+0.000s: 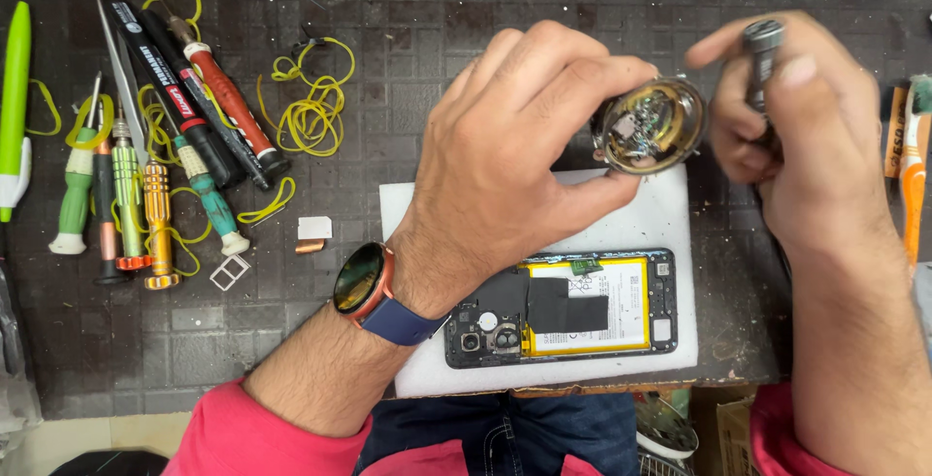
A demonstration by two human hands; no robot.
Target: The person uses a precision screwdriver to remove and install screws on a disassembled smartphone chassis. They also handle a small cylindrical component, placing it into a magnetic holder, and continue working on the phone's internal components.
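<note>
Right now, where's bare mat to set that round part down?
Free: dark mat below the screwdrivers, left of the white foam pad; also the strip above the left hand. Crowded: the tool pile, and the pad, mostly taken by the opened phone.

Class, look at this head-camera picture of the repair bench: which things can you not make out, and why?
- Head view: right hand blurred; its grey tool has its tip hidden.
- Round opened device in the left hand: parts too small.
- Orange tool: cut by the right edge.
- Opened phone: corner under the wrist.
</note>
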